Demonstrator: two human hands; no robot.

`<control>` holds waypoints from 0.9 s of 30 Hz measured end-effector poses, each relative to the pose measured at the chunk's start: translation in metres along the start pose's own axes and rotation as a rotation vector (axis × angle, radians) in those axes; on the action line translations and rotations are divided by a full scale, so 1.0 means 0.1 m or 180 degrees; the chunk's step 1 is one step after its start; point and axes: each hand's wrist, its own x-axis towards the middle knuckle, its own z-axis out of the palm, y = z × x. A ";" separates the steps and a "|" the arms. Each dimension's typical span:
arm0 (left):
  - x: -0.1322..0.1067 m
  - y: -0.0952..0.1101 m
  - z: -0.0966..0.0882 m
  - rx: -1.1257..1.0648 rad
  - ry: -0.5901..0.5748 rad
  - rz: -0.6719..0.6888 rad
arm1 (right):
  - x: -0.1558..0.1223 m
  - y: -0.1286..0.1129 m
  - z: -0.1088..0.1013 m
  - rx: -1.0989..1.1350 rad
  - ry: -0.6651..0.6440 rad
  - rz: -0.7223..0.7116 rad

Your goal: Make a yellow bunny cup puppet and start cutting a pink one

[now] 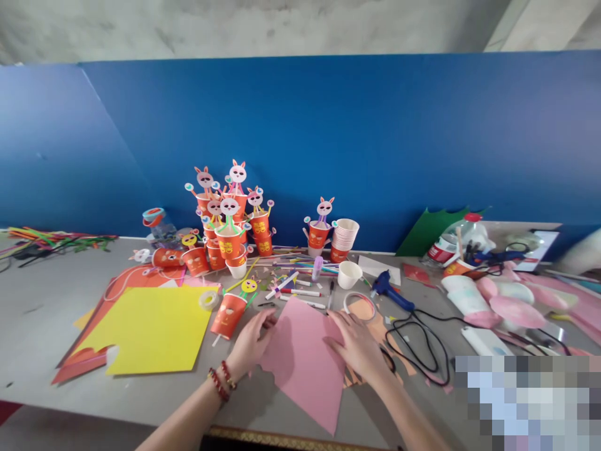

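A sheet of pink paper [307, 363] lies at an angle on the grey table in front of me, with one corner toward the front edge. My left hand [256, 338], with red bead bracelets [220, 381] at the wrist, is at the sheet's left edge, its fingers loosely bent and apart. Along the right edge rests my right hand [354, 341], fingers stretched and thumb spread over the paper. Black-handled scissors [389, 359] show partly behind my right wrist. An orange paper cup [229, 316] with a yellow smiley face leans left of my left hand.
Yellow paper [154, 332] lies at left beside a tape roll [208, 299]. Decorated rabbit cups [230, 241] stand stacked at the back near a blue panel [300, 144]. Markers [300, 292], a white cup [350, 274], a blue glue gun [393, 293] and its cable [441, 351] are beyond and right.
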 end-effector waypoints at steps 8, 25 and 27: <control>0.05 0.13 0.04 0.0171 -0.0085 -0.0184 | -0.07 0.06 0.09 0.0034 0.0245 -0.0136; 0.16 0.40 -0.14 -0.0614 -0.0391 -0.0307 | -0.07 0.04 0.00 0.1277 0.0455 0.0310; 0.16 0.41 -0.16 -0.0862 -0.0254 -0.0407 | -0.05 0.07 0.01 0.1736 0.0541 0.0655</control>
